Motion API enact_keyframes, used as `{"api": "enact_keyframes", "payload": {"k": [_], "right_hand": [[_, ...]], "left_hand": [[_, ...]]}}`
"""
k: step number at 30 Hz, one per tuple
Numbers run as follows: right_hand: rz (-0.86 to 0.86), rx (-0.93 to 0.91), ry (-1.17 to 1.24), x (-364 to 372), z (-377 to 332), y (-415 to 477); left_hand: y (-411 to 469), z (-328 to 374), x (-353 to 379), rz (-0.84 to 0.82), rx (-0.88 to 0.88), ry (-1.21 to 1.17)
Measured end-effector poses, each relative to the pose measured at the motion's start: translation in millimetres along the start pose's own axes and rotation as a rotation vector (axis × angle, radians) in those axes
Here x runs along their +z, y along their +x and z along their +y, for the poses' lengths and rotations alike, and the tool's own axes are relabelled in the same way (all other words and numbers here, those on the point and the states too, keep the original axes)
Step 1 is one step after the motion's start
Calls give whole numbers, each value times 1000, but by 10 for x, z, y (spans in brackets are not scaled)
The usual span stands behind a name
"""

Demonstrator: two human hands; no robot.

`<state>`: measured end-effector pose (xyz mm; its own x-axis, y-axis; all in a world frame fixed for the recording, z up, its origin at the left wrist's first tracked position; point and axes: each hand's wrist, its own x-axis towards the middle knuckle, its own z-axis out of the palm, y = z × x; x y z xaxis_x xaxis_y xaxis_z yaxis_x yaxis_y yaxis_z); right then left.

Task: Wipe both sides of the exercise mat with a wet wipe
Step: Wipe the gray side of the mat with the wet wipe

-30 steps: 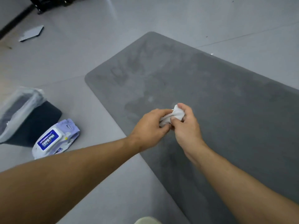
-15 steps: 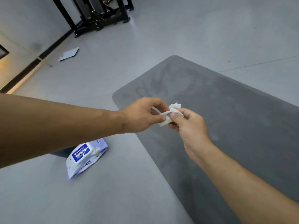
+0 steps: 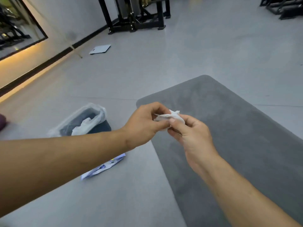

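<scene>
A dark grey exercise mat (image 3: pixel 237 136) lies flat on the floor, running from the centre to the lower right. A crumpled white wet wipe (image 3: pixel 168 117) is pinched between both hands, held in the air above the mat's near left corner. My left hand (image 3: pixel 144 125) grips it from the left with thumb and fingers. My right hand (image 3: pixel 191 133) grips it from the right, thumb on top.
A dark bin lined with a clear bag (image 3: pixel 85 120) stands left of the mat, white wipes inside. A wet wipe pack (image 3: pixel 105 167) lies on the floor under my left forearm. A flat scale (image 3: pixel 100 49) and black gym racks (image 3: pixel 136 15) stand farther off.
The view has tilted up, showing more of the room and the bin again. Both hands stay closed on the wipe, lifted off the mat and shifted toward its left corner.
</scene>
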<state>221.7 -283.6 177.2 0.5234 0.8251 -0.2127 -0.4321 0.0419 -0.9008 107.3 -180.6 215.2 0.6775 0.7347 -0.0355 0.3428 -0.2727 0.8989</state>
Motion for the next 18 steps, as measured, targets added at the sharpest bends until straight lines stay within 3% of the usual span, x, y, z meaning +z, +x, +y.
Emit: {"api": "enact_keyframes", "payload": {"k": [6, 12, 18], "right_hand": [[-51, -106, -406, 464, 71, 321], [-119, -118, -515, 871, 120, 540], [-273, 41, -483, 1267, 85, 822]], "left_hand": [[81, -205, -328, 214, -141, -223], [21, -376, -757, 273, -214, -325], [-120, -601, -1092, 246, -217, -523]]}}
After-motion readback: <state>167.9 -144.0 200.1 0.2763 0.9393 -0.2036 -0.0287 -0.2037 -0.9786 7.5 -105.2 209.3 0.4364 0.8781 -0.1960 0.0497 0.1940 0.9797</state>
